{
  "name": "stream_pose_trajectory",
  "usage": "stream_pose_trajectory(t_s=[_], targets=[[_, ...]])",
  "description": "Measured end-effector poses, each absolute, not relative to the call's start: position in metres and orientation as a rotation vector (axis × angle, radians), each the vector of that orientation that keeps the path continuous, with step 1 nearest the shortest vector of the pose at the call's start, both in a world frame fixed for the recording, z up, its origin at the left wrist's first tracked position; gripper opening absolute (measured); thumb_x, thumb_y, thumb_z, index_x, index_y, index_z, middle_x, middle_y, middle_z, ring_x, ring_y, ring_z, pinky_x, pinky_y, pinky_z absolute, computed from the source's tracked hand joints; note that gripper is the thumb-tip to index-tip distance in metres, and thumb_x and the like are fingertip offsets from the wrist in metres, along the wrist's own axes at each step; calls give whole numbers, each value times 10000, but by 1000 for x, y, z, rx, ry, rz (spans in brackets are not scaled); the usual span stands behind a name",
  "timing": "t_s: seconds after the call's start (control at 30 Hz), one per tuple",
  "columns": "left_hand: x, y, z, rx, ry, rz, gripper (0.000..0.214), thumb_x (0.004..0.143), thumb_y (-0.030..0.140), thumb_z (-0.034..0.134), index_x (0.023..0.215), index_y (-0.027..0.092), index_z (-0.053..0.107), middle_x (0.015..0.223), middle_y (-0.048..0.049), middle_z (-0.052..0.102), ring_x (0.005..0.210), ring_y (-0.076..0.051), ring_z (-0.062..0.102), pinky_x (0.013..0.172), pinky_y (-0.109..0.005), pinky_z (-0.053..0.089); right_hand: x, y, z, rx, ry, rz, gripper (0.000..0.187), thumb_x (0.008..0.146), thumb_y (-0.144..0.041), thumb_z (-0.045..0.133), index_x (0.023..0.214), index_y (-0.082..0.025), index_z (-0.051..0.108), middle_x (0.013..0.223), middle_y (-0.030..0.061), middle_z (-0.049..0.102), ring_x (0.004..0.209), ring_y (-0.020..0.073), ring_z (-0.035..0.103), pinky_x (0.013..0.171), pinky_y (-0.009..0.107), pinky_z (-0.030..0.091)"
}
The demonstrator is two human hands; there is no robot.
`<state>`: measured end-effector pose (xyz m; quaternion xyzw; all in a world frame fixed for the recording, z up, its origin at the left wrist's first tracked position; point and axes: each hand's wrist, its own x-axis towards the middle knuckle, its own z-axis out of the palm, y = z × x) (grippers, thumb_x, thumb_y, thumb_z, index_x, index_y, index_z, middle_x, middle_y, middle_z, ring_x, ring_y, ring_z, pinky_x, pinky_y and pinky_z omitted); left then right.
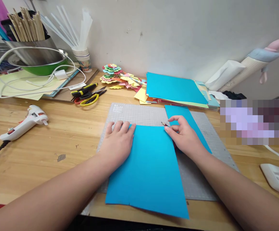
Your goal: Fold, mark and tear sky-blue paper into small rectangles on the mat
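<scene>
A blue sheet of paper (pixel 146 166) lies on the grey cutting mat (pixel 139 115), its near end hanging over the mat's front edge. My left hand (pixel 117 144) rests flat across the sheet's upper left part, fingers stretched toward its far edge. At the far right corner, my right hand (pixel 181 133) is closed in a pinch around a slim pointed tool (pixel 164 124); only its tip shows, so pencil or craft knife I cannot tell. A narrower blue paper strip (pixel 181 112) lies on the mat, partly behind my right hand.
A glue gun (pixel 25 123) lies left, scissors (pixel 90 99) behind. Stacked coloured paper (pixel 175 86) and paper flowers (pixel 112 72) sit by the wall. A bowl (pixel 45 68), paper cups with clear sticks (pixel 83 59) and a white cable (pixel 4 69) stand back left; a white lamp base (pixel 277 176) is right.
</scene>
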<state>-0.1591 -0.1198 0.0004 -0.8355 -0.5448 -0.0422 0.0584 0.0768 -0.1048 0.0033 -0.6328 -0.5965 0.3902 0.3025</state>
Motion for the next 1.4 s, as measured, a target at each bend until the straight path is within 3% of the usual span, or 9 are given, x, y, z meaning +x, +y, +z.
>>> stream_pose_trajectory(t_s=[0.17,0.33,0.57,1.07,1.4], targets=[[-159,-119,4,-2496,-1696,-214,439,980,293,368,1395,182,457,1242,-101,574,1164,-286,469,1060,-515,240,76,-117,5,-1538,-1384,1377,365,820,-462,604,1055,-276,396,470,-124,504,311,130,466,311,215,347],[-160,-117,4,-2513,-1710,-309,454,989,303,328,1411,182,444,1360,-103,535,1247,-284,442,1099,-524,196,73,-111,4,-1497,-1380,1222,319,828,-414,610,1033,-276,408,475,-130,495,310,115,460,297,195,334],[-164,-114,-12,-2597,-1680,-215,485,1013,339,218,1464,229,357,1530,2,359,1456,-218,211,1168,-549,-49,72,-100,1,-1546,-1451,1131,261,860,-374,554,1075,-288,433,464,-126,496,331,126,475,324,208,358],[-162,-115,-7,-2604,-1721,-138,503,1009,333,193,1481,205,311,1543,1,301,1462,-193,194,1189,-533,-20,76,-102,0,-1683,-1590,1067,131,848,-297,497,959,-278,431,381,-133,456,312,130,469,345,204,324],[-162,-116,-9,-2607,-1713,-170,503,1006,324,193,1475,207,330,1542,-8,302,1463,-199,196,1190,-544,-10,79,-102,-8,-1617,-1529,1170,184,842,-359,537,924,-280,393,418,-136,434,307,124,427,331,212,331]])
